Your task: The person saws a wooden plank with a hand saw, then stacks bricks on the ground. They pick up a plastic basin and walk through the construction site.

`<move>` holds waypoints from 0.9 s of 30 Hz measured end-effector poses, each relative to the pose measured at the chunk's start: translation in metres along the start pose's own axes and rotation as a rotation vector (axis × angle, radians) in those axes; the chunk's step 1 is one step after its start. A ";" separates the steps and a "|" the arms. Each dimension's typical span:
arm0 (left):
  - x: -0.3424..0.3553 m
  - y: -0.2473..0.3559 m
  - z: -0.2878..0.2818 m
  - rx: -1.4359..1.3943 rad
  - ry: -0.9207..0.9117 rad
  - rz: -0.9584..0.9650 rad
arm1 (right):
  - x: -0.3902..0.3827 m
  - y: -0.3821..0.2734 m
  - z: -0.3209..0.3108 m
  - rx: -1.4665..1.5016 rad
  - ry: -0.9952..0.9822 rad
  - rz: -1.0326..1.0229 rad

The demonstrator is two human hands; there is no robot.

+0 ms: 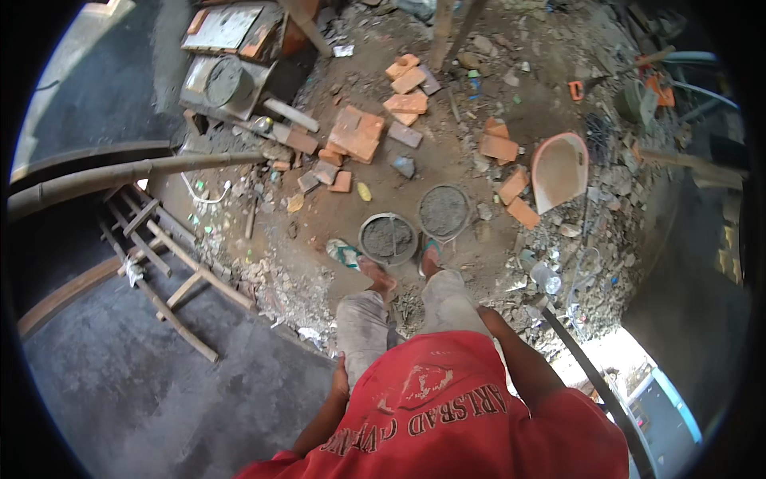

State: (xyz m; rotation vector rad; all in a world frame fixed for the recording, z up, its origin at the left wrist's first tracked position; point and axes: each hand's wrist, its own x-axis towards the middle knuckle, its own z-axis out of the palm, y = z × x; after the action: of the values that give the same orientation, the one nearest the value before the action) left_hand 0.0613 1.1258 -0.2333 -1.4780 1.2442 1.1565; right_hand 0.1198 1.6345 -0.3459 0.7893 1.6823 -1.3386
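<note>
My left hand (341, 377) rests against the side of my left thigh, fingers stretched along the grey trousers (361, 319), with nothing seen in it. At my right thigh is my right hand (487, 316), its fingers mostly hidden beside the leg, so its grip does not show. Between and just ahead of my sandalled feet stand two round buckets. Grey wet mortar fills much of the left bucket (386, 261), and a handle crosses over its opening. The right bucket (470, 209) sits slightly farther off, also holding mortar. Neither hand touches the buckets.
Orange bricks (357, 133) lie in loose piles ahead. A pale, rounded tub (588, 156) stands at right near rubble (618, 209). Bamboo poles (136, 177) and a wooden ladder (199, 279) are at left. Another mortar bucket (249, 86) stands far left. A saw (576, 90) lies far right.
</note>
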 end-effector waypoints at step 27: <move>0.000 0.285 0.202 1.168 -0.047 0.873 | 0.022 -0.045 0.018 0.288 0.293 0.566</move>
State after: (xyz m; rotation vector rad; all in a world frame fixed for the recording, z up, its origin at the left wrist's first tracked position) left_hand -0.2456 1.2850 -0.2876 -0.0072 2.0807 0.6485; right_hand 0.0751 1.6063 -0.3469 1.5593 1.3326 -1.1024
